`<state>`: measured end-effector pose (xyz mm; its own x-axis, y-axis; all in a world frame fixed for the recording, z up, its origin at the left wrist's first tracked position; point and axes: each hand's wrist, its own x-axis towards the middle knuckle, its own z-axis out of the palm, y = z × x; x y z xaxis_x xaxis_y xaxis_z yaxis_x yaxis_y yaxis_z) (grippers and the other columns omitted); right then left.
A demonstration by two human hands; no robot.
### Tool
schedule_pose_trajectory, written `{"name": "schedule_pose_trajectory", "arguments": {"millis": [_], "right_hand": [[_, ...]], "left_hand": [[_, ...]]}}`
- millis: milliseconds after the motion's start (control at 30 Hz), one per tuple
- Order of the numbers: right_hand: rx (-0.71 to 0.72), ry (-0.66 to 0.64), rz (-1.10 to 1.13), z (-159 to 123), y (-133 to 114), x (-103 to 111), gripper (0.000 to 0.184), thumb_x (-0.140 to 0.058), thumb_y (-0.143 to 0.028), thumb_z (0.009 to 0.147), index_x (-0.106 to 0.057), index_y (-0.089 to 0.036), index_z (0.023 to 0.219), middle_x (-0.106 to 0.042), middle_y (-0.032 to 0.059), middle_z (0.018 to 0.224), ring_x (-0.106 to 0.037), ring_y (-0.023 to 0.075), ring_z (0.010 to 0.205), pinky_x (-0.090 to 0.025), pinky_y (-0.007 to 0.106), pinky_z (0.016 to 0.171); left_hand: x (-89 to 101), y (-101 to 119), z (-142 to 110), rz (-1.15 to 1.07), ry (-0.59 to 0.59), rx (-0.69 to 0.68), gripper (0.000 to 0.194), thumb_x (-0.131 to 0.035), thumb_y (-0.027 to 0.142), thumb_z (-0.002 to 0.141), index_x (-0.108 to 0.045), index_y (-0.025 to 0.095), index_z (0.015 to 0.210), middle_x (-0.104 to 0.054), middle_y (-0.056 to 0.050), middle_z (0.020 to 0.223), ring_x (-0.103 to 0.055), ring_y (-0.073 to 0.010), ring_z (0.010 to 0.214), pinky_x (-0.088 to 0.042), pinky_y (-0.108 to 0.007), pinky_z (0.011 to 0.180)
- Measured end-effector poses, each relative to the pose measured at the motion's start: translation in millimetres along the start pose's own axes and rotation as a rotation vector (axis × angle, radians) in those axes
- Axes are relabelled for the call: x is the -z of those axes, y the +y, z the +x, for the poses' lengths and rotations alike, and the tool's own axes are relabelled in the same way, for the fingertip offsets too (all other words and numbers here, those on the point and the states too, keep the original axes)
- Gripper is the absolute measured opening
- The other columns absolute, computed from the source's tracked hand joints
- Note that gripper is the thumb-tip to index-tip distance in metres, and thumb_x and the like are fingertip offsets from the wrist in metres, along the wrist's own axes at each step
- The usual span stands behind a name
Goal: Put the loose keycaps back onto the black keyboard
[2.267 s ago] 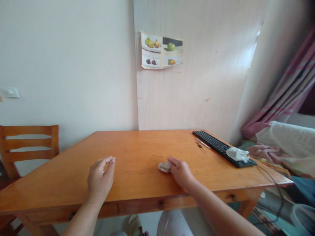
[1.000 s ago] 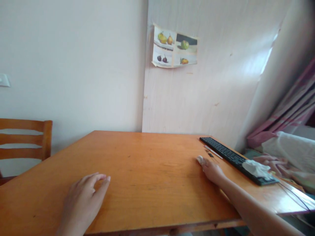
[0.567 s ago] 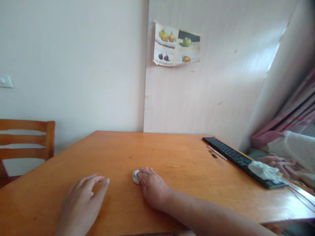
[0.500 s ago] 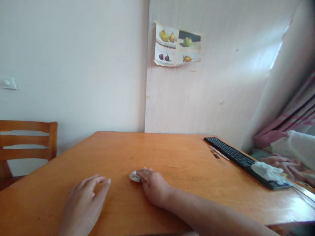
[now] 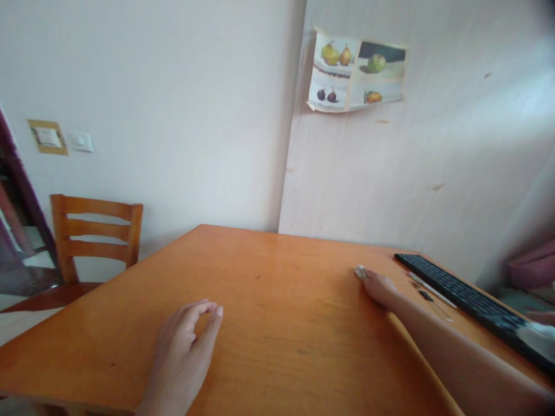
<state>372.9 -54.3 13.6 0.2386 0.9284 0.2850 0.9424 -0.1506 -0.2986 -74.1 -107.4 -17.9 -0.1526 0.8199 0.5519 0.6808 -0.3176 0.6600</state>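
My right hand (image 5: 380,288) reaches far out over the wooden table (image 5: 277,277), its fingers pressed on a small crumpled white tissue (image 5: 359,272). Most of the tissue is covered by the fingers; only its left end shows, against the tabletop. Whether it is paper or thin cloth is hard to tell. On the near left, my left hand (image 5: 186,341) is held at the table with loosely curled fingers and nothing in them. A gap shows between thumb and forefinger, though the tips look close together.
A black keyboard (image 5: 463,297) lies along the right edge, with a white crumpled piece (image 5: 537,338) on its near end. Beside it are a pen (image 5: 432,290) and a small black object with a cord (image 5: 425,296). A wooden chair (image 5: 97,231) stands left; a fruit picture (image 5: 356,72) hangs behind.
My right hand has swept the tissue from the table's middle to the far right, after an earlier sweep leftward. The view has turned left. My left hand's fingertips have come closer together.
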Motion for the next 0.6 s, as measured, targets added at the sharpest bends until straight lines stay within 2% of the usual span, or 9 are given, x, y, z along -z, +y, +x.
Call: {"name": "schedule_pose_trajectory", "arguments": {"millis": [67, 133, 233, 300, 333, 467, 533, 600], "right_hand": [[0.076, -0.1, 0.012, 7, -24, -21, 0.052, -0.026, -0.045, 0.101, -0.055, -0.015, 0.132, -0.054, 0.0179, 0.136, -0.05, 0.027, 0.126, -0.037, 0.046, 0.105], [0.176, -0.196, 0.029, 13, -57, -43, 0.058, -0.022, -0.047, 0.1, -0.05, -0.013, 0.138, -0.049, 0.0182, 0.141, -0.043, 0.0272, 0.133, -0.033, 0.044, 0.109], [0.349, -0.299, 0.057, 14, -119, -69, 0.06, -0.022, -0.048, 0.099, -0.04, -0.014, 0.145, -0.039, 0.015, 0.15, -0.031, 0.0267, 0.141, -0.024, 0.044, 0.114], [0.458, -0.344, 0.082, 5, -163, -79, 0.059, -0.022, -0.052, 0.099, -0.037, -0.021, 0.148, -0.036, 0.01, 0.153, -0.027, 0.0244, 0.142, -0.021, 0.041, 0.116], [0.52, -0.365, 0.096, -2, -184, -82, 0.059, -0.021, -0.052, 0.099, -0.036, -0.024, 0.148, -0.035, 0.0085, 0.154, -0.026, 0.0244, 0.143, -0.02, 0.042, 0.116], [0.785, -0.414, 0.148, -44, -253, -85, 0.06, -0.018, -0.053, 0.099, -0.037, -0.023, 0.147, -0.033, 0.0134, 0.153, -0.027, 0.0311, 0.142, -0.021, 0.052, 0.114], [0.868, -0.4, 0.178, -64, -273, -83, 0.061, -0.02, -0.054, 0.098, -0.039, -0.02, 0.146, -0.033, 0.0159, 0.153, -0.028, 0.0319, 0.141, -0.023, 0.052, 0.114], [0.902, -0.398, 0.194, -79, -279, -77, 0.062, -0.02, -0.053, 0.098, -0.039, -0.018, 0.145, -0.034, 0.0169, 0.152, -0.029, 0.0318, 0.141, -0.024, 0.052, 0.113]], "left_hand": [[-0.4, 2, 0, -0.009, 0.003, 0.013, 0.033, -0.054, 0.053, 0.083, -0.066, 0.024, 0.094, -0.072, -0.006, 0.103, -0.065, -0.0267, 0.102, -0.049, -0.045, 0.094], [0.6, 4, 1, -0.019, 0.02, 0.031, 0.034, -0.053, 0.052, 0.084, -0.066, 0.023, 0.095, -0.072, -0.006, 0.104, -0.065, -0.0268, 0.102, -0.049, -0.045, 0.093], [3.7, 10, 0, -0.034, 0.037, 0.051, 0.035, -0.051, 0.053, 0.085, -0.066, 0.023, 0.094, -0.072, -0.006, 0.102, -0.065, -0.0265, 0.101, -0.049, -0.044, 0.093], [5.6, 13, 1, -0.04, 0.035, 0.066, 0.036, -0.049, 0.053, 0.086, -0.065, 0.022, 0.092, -0.072, -0.006, 0.101, -0.065, -0.0259, 0.1, -0.049, -0.042, 0.091], [6.4, 14, 1, -0.042, 0.031, 0.078, 0.036, -0.048, 0.054, 0.087, -0.065, 0.022, 0.091, -0.072, -0.006, 0.1, -0.065, -0.0256, 0.098, -0.049, -0.041, 0.09], [9.6, 15, 3, -0.045, 0.005, 0.097, 0.036, -0.044, 0.053, 0.089, -0.063, 0.022, 0.084, -0.071, -0.006, 0.091, -0.066, -0.0237, 0.088, -0.051, -0.036, 0.08], [11.8, 15, 3, -0.049, 0.013, 0.079, 0.036, -0.042, 0.051, 0.091, -0.063, 0.022, 0.084, -0.07, -0.005, 0.088, -0.066, -0.0231, 0.085, -0.051, -0.034, 0.077], [14.4, 14, 3, -0.045, 0.047, 0.06, 0.037, -0.041, 0.051, 0.091, -0.064, 0.022, 0.085, -0.07, -0.005, 0.086, -0.065, -0.023, 0.084, -0.051, -0.034, 0.075]]}}
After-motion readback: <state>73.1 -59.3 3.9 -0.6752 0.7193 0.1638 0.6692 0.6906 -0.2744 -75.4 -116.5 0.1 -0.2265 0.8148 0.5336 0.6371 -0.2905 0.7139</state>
